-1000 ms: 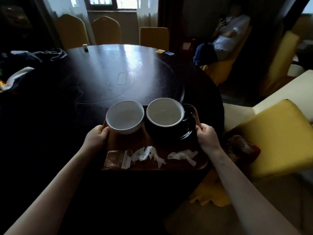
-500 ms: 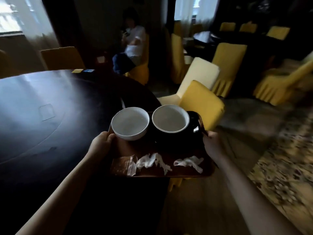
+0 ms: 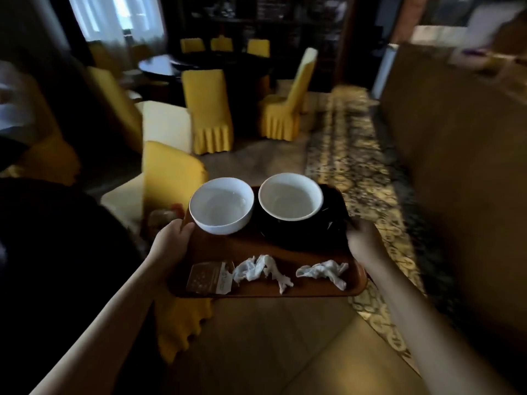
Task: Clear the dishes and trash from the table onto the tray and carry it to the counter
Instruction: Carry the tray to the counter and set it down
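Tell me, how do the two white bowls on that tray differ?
The left bowl sits straight on the brown tray, while the right bowl rests on a black dish. The left bowl lies right beside the left hand; the right bowl stands clear of the right hand. The left bowl's outer wall shows; the right bowl's is mostly hidden. Both are white, round, upright, look empty and seem alike in size.
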### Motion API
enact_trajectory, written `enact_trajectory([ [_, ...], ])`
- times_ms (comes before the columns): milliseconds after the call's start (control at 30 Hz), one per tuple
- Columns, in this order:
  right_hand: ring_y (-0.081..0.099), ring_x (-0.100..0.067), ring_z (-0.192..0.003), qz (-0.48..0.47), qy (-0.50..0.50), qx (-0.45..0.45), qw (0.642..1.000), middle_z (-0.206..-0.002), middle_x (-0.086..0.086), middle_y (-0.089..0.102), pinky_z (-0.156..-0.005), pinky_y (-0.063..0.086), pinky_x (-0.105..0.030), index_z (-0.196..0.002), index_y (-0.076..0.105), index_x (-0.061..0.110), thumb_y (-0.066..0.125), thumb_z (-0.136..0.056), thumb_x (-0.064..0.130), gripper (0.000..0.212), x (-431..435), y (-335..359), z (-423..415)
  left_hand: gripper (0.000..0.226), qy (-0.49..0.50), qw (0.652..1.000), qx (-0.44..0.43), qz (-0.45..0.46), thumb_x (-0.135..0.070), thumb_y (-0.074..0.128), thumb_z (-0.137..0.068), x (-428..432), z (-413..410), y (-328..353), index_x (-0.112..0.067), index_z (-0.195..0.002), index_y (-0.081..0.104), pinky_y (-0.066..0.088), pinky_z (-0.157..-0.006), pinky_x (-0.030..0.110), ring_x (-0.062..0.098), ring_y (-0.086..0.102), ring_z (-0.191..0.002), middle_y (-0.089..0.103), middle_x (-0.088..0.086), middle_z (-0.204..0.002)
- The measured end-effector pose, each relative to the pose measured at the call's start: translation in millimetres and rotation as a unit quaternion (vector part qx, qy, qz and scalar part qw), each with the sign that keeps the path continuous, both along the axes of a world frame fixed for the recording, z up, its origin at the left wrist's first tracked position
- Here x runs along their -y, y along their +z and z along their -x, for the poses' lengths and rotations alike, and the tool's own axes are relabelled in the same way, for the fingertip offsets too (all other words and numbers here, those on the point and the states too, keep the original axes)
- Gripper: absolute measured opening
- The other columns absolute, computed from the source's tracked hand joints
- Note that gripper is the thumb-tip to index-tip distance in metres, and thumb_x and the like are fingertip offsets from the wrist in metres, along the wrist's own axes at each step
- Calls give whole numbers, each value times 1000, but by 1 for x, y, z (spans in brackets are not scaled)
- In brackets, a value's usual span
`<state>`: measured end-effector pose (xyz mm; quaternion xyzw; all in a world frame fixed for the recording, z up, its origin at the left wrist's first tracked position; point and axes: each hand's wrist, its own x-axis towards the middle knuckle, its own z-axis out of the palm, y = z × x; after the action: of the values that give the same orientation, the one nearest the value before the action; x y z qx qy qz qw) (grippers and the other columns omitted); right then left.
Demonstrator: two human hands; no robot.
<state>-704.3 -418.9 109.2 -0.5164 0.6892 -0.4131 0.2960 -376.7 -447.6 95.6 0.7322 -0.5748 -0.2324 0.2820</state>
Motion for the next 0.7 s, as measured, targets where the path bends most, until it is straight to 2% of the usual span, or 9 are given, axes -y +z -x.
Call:
enact_trajectory([
  [100, 28, -18, -49, -11, -67, 5, 998, -52, -6, 33, -51, 16, -30, -58, 44, 11, 46, -93, 19, 36, -18, 3, 74, 33, -64, 998, 13, 4, -21, 41, -96, 22, 82, 1, 7, -101, 57, 29, -70, 31, 40, 56, -100, 61, 30, -109],
  [200, 32, -20, -53, -15, -119, 10, 993, -59, -13, 35, -52, 17, -30, -75, 58, 1, 44, -94, 19, 30, -40, 5, 147, 33, -124, 992, 11, 13, -20, 40, -97, 36, 167, 1, 8, -103, 58, 31, -69, 31, 32, 53, -84, 62, 28, -109],
  [233, 33, -21, -53, -16, -134, 11, 991, -60, -14, 36, -52, 19, -30, -78, 59, -2, 43, -95, 18, 31, -48, 5, 170, 33, -140, 990, 7, 14, -20, 40, -97, 40, 194, -1, 7, -104, 58, 33, -69, 32, 28, 52, -82, 62, 27, -108],
  [300, 40, -23, -56, -17, -170, 18, 985, -63, -15, 44, -53, 23, -29, -81, 60, -5, 42, -95, 17, 32, -66, 5, 215, 32, -175, 984, 2, 16, -20, 40, -96, 46, 246, -6, 4, -106, 59, 36, -71, 32, 33, 56, -89, 63, 25, -111],
  [400, 42, -24, -57, -13, -227, 31, 973, -63, -15, 45, -52, 26, -29, -69, 56, -1, 41, -94, 13, 31, -93, 2, 275, 32, -228, 974, 0, 17, -19, 40, -97, 47, 323, -8, 4, -107, 59, 33, -73, 30, 36, 57, -102, 62, 26, -113],
  [467, 43, -25, -59, -12, -264, 42, 964, -66, -16, 47, -52, 28, -30, -70, 54, 1, 42, -94, 13, 29, -111, 0, 309, 33, -262, 965, 2, 14, -19, 39, -97, 44, 370, -8, 4, -110, 58, 32, -74, 30, 38, 56, -105, 61, 26, -115],
  [533, 46, -26, -64, -8, -295, 50, 954, -71, -18, 50, -56, 31, -32, -79, 54, -12, 42, -94, 15, 33, -129, -3, 339, 34, -289, 957, 0, 6, -20, 38, -97, 42, 411, -7, 4, -112, 57, 31, -75, 30, 37, 54, -108, 60, 25, -118],
  [600, 48, -27, -66, -4, -322, 56, 945, -72, -19, 53, -60, 33, -34, -84, 52, -18, 44, -94, 17, 37, -145, -6, 364, 34, -326, 945, -8, -4, -21, 37, -97, 44, 447, -9, 0, -116, 57, 36, -80, 33, 35, 54, -111, 59, 22, -121],
  [700, 46, -25, -60, 1, -357, 57, 932, -62, -16, 49, -54, 31, -31, -65, 51, -4, 44, -95, 17, 37, -167, -8, 396, 36, -372, 928, -23, -17, -24, 36, -98, 43, 501, -7, -4, -115, 60, 42, -84, 39, 30, 56, -100, 62, 18, -116],
])
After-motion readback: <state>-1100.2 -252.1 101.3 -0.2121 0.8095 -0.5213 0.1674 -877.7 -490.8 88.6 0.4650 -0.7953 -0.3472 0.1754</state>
